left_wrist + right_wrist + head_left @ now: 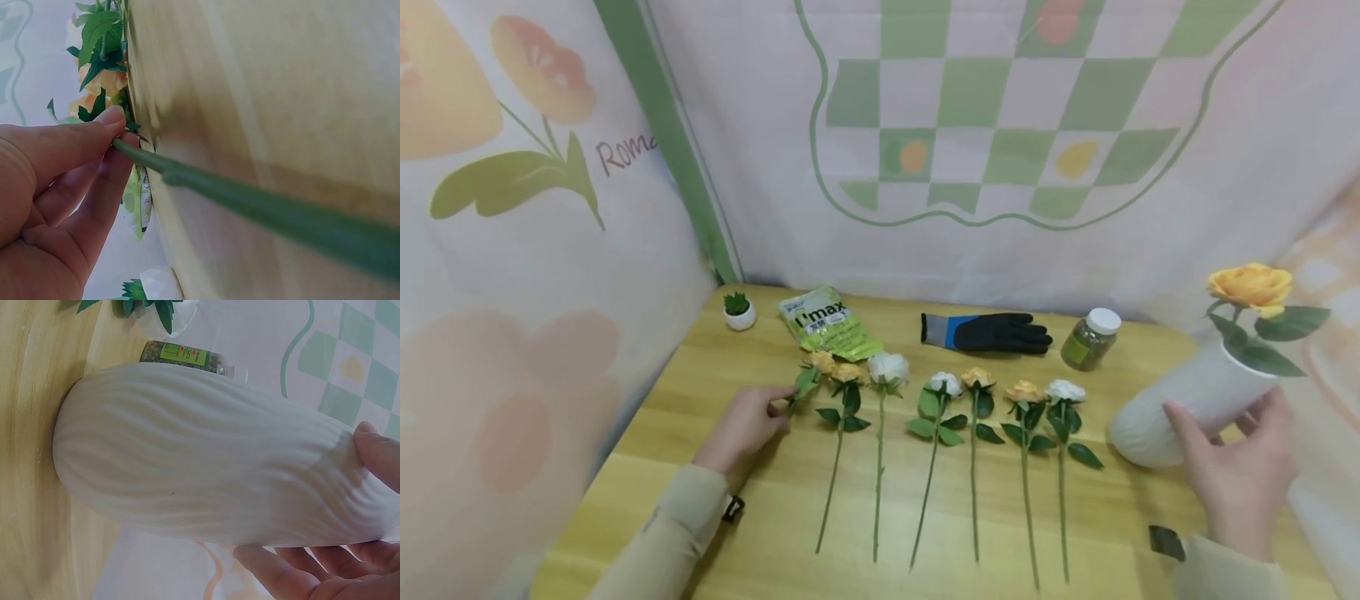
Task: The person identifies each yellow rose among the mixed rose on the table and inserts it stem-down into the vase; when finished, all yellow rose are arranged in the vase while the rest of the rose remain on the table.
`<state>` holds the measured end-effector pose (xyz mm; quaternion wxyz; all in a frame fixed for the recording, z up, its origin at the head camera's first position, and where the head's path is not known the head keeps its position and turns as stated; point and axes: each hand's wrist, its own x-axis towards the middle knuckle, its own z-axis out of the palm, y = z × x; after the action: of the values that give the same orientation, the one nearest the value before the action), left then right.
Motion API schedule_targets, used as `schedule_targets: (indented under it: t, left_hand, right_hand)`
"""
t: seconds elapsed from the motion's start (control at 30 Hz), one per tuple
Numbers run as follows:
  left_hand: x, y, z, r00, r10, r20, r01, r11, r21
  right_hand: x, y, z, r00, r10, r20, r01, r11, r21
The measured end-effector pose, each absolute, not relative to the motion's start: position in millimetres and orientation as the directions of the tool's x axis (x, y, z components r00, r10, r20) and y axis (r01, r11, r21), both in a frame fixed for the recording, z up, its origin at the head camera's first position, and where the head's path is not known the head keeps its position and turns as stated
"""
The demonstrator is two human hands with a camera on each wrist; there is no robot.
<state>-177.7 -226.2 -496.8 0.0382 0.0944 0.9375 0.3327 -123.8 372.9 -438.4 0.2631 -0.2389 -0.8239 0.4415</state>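
My left hand (748, 425) pinches the green stem (237, 206) of a yellow rose (822, 362) between thumb and fingertips, at the left end of a row of roses. In the left wrist view the stem slants from the fingertips toward the lower right. On the right, my right hand (1243, 467) grips a white ribbed vase (1187, 400), thumb on one side and fingers on the other. The vase leans to the right, its base low near the table. One yellow rose (1251, 287) with dark leaves stands in its mouth; its stem inside is hidden.
Several white and yellow roses (887, 368) lie side by side on the wooden table (790, 533). Behind them are a small potted succulent (740, 312), a green packet (831, 323), a black-and-blue glove (992, 333) and a white-lidded jar (1090, 340). Printed cloth walls (760, 167) border the table.
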Motion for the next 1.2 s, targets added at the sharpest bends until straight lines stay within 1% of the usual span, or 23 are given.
schedule_targets:
  t: [0.23, 0.43, 0.67, 1.0, 1.2]
  left_hand:
    - [-181, -223, -491, -0.978, 0.207, 0.013, 0.171, 0.769, 0.616]
    - [-180, -220, -483, -0.976, 0.216, 0.020, 0.182, 0.764, 0.618]
    - [-183, -217, -477, -0.966, 0.247, 0.077, 0.240, 0.747, 0.620]
    - [-190, -197, -470, -0.973, 0.230, 0.024, 0.173, 0.656, 0.735]
    - [-199, -176, -460, -0.961, 0.264, 0.080, 0.222, 0.567, 0.793]
  right_hand:
    - [-125, 371, -436, -0.748, 0.640, 0.177, 0.194, 0.465, -0.864]
    - [-123, 370, -436, -0.747, 0.635, 0.199, 0.189, 0.490, -0.851]
    - [-122, 368, -434, -0.748, 0.625, 0.224, 0.164, 0.501, -0.849]
    - [-120, 369, -435, -0.757, 0.608, 0.238, 0.150, 0.517, -0.843]
    - [-121, 370, -436, -0.762, 0.601, 0.242, 0.141, 0.518, -0.844]
